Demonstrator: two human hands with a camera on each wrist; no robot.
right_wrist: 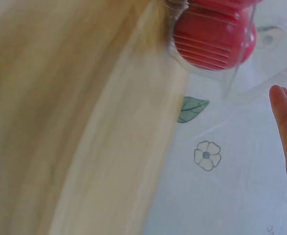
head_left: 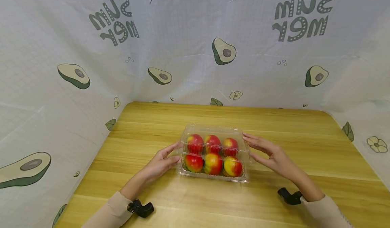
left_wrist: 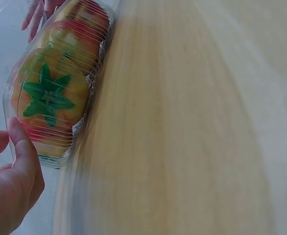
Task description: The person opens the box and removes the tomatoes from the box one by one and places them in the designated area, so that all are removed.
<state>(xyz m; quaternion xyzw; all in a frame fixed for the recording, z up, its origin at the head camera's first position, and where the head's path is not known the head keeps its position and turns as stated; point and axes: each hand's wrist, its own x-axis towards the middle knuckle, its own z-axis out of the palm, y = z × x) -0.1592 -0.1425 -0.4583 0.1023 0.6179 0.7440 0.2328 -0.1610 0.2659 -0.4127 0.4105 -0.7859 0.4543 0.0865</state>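
Note:
A clear plastic clamshell box (head_left: 213,177) sits mid-table, holding two rows of round red-and-yellow fruits (head_left: 213,163). Its transparent lid (head_left: 217,129) is tilted up above the base, over the rear row. One fruit shows a green star-shaped leaf (left_wrist: 48,95) in the left wrist view. My left hand (head_left: 161,163) is at the box's left side, and a fingertip touches the plastic end wall. On the right, my right hand (head_left: 271,153) has its extended fingers at the lid's edge. In the right wrist view those fingers (right_wrist: 284,112) look straight; exact contact is unclear.
The wooden table (head_left: 146,126) runs back to a white curtain (head_left: 189,42) printed with avocados, leaves and flowers. Black wrist mounts (head_left: 143,208) stick out from both sleeves, close above the tabletop.

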